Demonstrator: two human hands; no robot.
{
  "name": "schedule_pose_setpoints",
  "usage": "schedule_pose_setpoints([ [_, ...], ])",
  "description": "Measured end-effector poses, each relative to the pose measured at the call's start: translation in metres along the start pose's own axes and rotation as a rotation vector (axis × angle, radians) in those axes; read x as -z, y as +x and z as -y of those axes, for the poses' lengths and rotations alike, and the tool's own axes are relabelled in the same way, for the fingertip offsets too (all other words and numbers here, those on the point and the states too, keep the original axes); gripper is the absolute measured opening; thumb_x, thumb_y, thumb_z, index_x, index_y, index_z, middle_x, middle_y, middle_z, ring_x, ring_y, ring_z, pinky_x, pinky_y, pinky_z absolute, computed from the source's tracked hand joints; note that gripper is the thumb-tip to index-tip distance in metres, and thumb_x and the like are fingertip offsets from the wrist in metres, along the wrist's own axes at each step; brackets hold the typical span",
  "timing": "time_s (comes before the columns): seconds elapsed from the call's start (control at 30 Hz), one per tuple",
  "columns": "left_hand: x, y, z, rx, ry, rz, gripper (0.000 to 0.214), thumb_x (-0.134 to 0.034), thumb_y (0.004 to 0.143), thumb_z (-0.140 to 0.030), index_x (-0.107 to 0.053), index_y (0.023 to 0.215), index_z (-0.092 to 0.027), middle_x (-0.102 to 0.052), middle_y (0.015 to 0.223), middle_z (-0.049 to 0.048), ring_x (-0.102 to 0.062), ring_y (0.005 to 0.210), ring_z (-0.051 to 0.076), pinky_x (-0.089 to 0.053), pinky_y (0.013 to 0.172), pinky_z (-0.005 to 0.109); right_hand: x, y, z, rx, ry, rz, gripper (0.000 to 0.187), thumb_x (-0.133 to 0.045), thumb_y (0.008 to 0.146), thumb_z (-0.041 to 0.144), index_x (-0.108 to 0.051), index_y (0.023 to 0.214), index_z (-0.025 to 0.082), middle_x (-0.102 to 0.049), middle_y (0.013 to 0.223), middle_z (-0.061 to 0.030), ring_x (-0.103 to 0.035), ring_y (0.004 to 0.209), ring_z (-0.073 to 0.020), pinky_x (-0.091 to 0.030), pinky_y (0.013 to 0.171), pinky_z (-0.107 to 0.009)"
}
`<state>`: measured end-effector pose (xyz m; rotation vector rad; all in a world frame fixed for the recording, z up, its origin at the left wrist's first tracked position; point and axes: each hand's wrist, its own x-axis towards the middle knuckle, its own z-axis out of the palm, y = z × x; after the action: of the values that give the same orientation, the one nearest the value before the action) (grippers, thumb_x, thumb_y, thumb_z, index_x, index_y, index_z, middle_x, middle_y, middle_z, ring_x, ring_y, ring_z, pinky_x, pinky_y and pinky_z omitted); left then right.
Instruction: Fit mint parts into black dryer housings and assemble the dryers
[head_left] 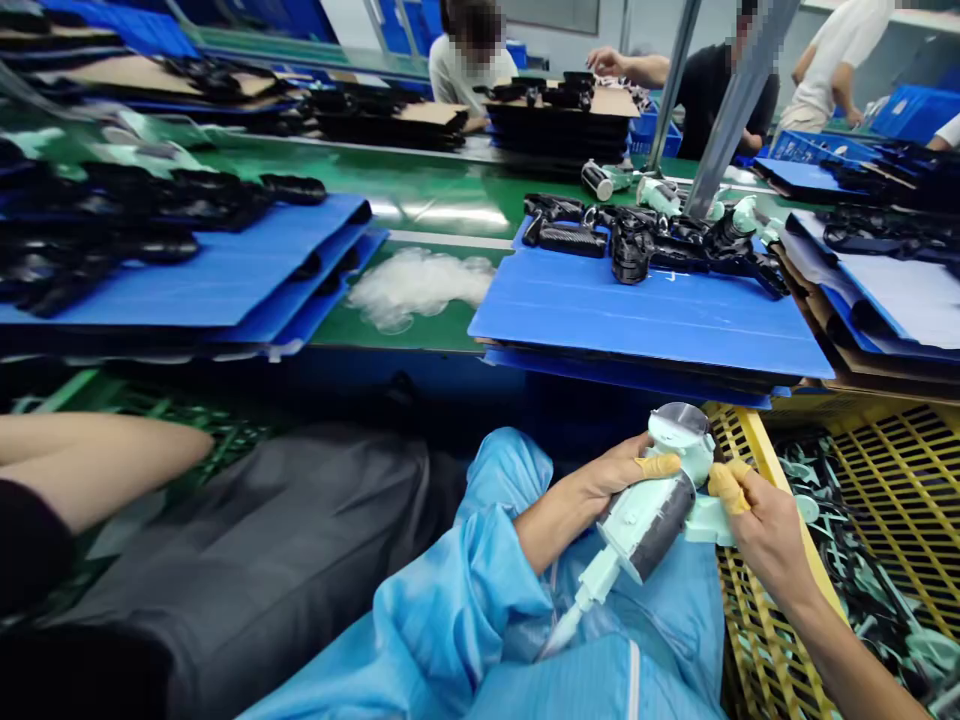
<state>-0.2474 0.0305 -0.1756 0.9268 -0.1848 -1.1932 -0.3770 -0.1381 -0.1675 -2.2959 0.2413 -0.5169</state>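
My left hand [619, 470] is closed round a mint-green plastic assembly [637, 515] over my lap. The assembly has a dark, ribbed side, a long narrow stem pointing down, and a round head. A clear plastic disc [681, 418] sits at its top end. Yellow covers wrap some of my fingertips. My right hand [772, 530] is closed at the side arm of the same assembly, with thumb and finger pinched close to its head. Whether a small piece is between those fingertips is hidden.
A yellow crate [885, 470] of green and black parts stands at my right. Ahead, blue sheets [645, 320] bear black parts [634, 240] on the green bench. Clear discs [420, 285] lie piled to their left. A neighbour's arm [97, 460] is close on my left. Metal posts [739, 110] rise beyond.
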Motion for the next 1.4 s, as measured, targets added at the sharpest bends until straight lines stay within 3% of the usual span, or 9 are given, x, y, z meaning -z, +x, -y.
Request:
schedule_pose_setpoints([
  [0.1,0.004,-0.004,-0.005,-0.035,-0.026,-0.022,0.065,-0.094,0.063,-0.037,-0.068,0.118,-0.014,-0.072,0.095,0.008,-0.066,0.073,0.015,-0.052,0.072,0.026,0.007,-0.005,0.007,0.293,-0.083,0.196,0.041,-0.054,0.099,0.054,-0.065,0.121,0.021,-0.074,0.105,-0.0053,-0.071,0.09,-0.0193,-0.058,0.076,-0.029],
  [0.2,0.009,-0.004,-0.01,-0.019,-0.002,-0.03,0.068,-0.098,0.055,-0.043,-0.069,0.108,-0.012,-0.07,0.091,0.0066,-0.063,0.069,0.014,-0.051,0.069,0.026,0.011,-0.014,0.012,0.489,-0.325,0.177,0.044,-0.055,0.101,0.041,-0.055,0.141,0.022,-0.07,0.123,-0.0101,-0.067,0.113,-0.0267,-0.058,0.093,-0.04],
  [0.37,0.011,-0.013,-0.021,-0.124,0.3,-0.04,0.085,-0.097,0.057,-0.047,-0.063,0.128,-0.014,-0.069,0.111,0.0088,-0.064,0.09,0.017,-0.05,0.085,0.028,0.032,-0.023,0.006,0.396,-0.332,0.175,0.042,-0.054,0.101,0.043,-0.059,0.138,0.025,-0.077,0.096,-0.0055,-0.075,0.071,-0.0212,-0.06,0.057,-0.029],
  [0.5,0.006,-0.028,-0.029,-0.334,0.719,-0.068,0.101,-0.094,0.064,-0.035,-0.045,0.152,-0.024,-0.065,0.13,0.0067,-0.062,0.109,0.021,-0.046,0.097,0.029,0.055,-0.016,0.005,-0.039,-0.05,0.072,0.048,-0.061,0.096,0.049,-0.059,0.139,0.028,-0.077,0.11,-0.0048,-0.076,0.095,-0.0254,-0.066,0.074,-0.032],
  [0.6,0.001,-0.037,-0.029,-0.345,0.857,-0.131,0.099,-0.092,0.067,-0.04,-0.044,0.154,-0.031,-0.065,0.132,0.0038,-0.063,0.105,0.021,-0.047,0.094,0.029,0.053,-0.008,0.016,-0.146,0.052,-0.025,0.05,-0.064,0.091,0.056,-0.066,0.13,0.025,-0.079,0.101,-0.0066,-0.077,0.087,-0.0288,-0.067,0.07,-0.035],
  [0.8,0.0,-0.045,-0.025,-0.304,0.928,-0.203,0.096,-0.09,0.069,-0.039,-0.043,0.153,-0.037,-0.07,0.106,-0.0041,-0.058,0.078,0.014,-0.044,0.072,0.021,0.033,-0.008,0.027,-0.028,0.098,-0.002,0.047,-0.063,0.093,0.053,-0.067,0.129,0.023,-0.078,0.106,-0.0059,-0.077,0.089,-0.0248,-0.066,0.074,-0.029],
  [1.03,-0.008,-0.051,-0.024,-0.283,1.067,-0.244,0.09,-0.082,0.077,-0.042,-0.04,0.156,-0.035,-0.063,0.078,-0.0076,-0.056,0.071,0.014,-0.041,0.071,0.022,0.026,-0.019,0.021,0.326,-0.367,0.02,0.054,-0.049,0.102,0.042,-0.044,0.153,0.025,-0.078,0.102,-0.0074,-0.075,0.07,-0.0235,-0.058,0.054,-0.029],
  [1.27,-0.011,-0.058,-0.02,-0.351,1.087,-0.173,0.084,-0.079,0.081,-0.047,-0.041,0.155,-0.031,-0.065,0.08,-0.0053,-0.059,0.07,0.014,-0.041,0.07,0.021,0.014,-0.012,0.046,0.576,-0.596,-0.068,0.052,-0.029,0.108,0.029,-0.031,0.156,0.011,-0.065,0.065,-0.0037,-0.061,0.045,-0.0208,-0.045,0.042,-0.031],
  [1.4,-0.013,-0.064,-0.026,-0.287,1.082,-0.141,0.099,-0.085,0.071,-0.05,-0.039,0.156,-0.034,-0.066,0.081,-0.0056,-0.06,0.073,0.016,-0.042,0.068,0.022,0.005,-0.018,0.04,0.647,-0.665,-0.05,0.057,-0.034,0.106,0.023,-0.025,0.159,0.006,-0.07,0.074,-0.0083,-0.061,0.049,-0.0191,-0.044,0.044,-0.03],
])
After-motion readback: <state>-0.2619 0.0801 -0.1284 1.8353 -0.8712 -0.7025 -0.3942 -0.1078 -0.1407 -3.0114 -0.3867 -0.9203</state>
